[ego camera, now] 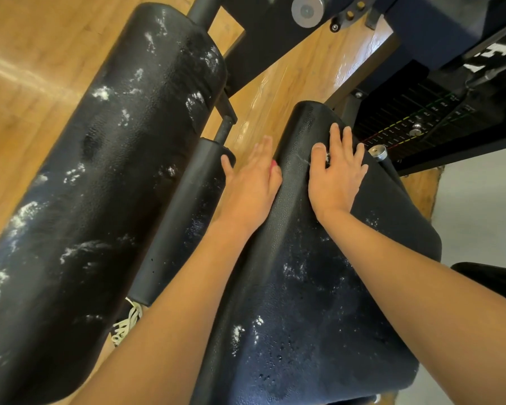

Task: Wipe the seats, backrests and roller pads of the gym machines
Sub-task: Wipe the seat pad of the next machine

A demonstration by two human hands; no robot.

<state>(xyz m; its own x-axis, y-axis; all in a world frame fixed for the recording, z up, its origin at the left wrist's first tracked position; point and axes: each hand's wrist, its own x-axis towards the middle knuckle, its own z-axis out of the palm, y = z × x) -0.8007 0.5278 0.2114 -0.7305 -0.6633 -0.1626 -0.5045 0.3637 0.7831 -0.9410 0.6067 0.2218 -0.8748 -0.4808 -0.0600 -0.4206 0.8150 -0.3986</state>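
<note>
A black padded seat (319, 287) with white foam specks fills the lower middle of the head view. My right hand (336, 173) lies flat on its far end, fingers spread, with a small white smear by the thumb. My left hand (251, 182) presses with straight fingers against the seat's left edge; a small pink thing (274, 165) peeks out from under it, and I cannot tell what it is. A large black roller pad (114, 171) dotted with white foam runs along the left. A thinner roller pad (184, 214) sits between it and the seat.
A weight stack (406, 127) with a metal knob (378, 152) stands right behind the seat. Dark machine frame (275, 30) crosses the top. Wooden floor (41, 68) lies to the left. A laced shoe (127, 324) shows below the thin roller.
</note>
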